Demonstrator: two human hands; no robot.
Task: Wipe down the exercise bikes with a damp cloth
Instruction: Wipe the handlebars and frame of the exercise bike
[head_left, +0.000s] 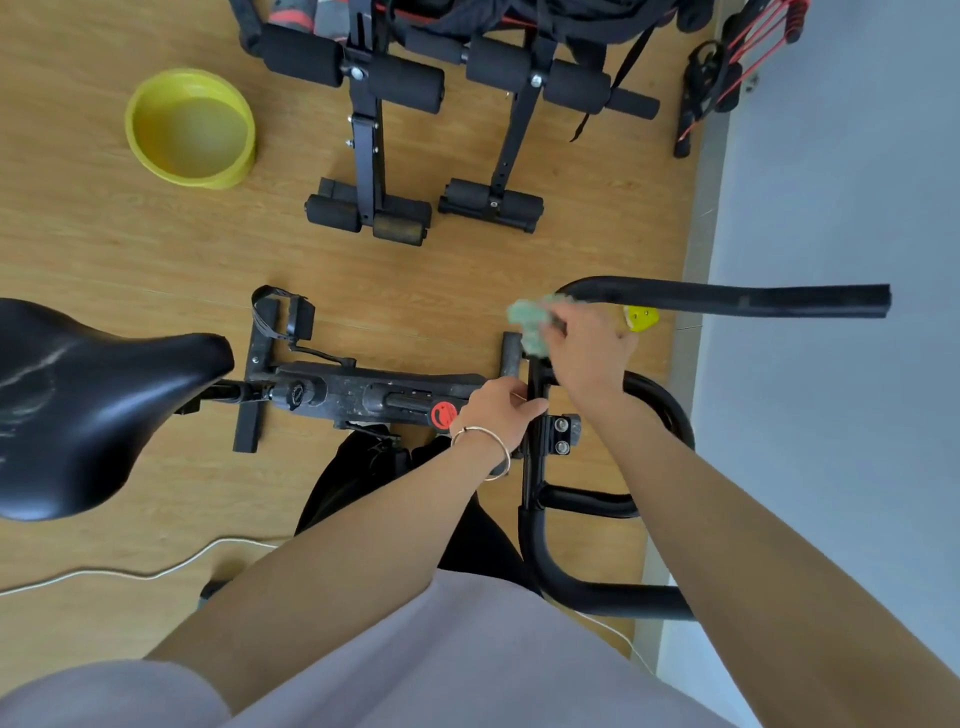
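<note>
A black exercise bike (363, 397) stands below me on the wooden floor, its saddle (88, 405) at the left and its curved handlebar (727, 299) at the right. My right hand (587, 353) holds a crumpled pale green cloth (532, 325) against the handlebar where it bends down toward the stem. My left hand (498, 413), with a thin bangle on the wrist, grips the upright handlebar stem (537, 384) just below the cloth. A red round sticker (443, 414) shows on the frame beside that hand.
A yellow basin (189, 127) with water sits on the floor at the upper left. Two black padded benches (374, 130) stand beyond the bike. A white cable (156, 571) runs across the floor at the lower left. A grey wall (831, 208) borders the right side.
</note>
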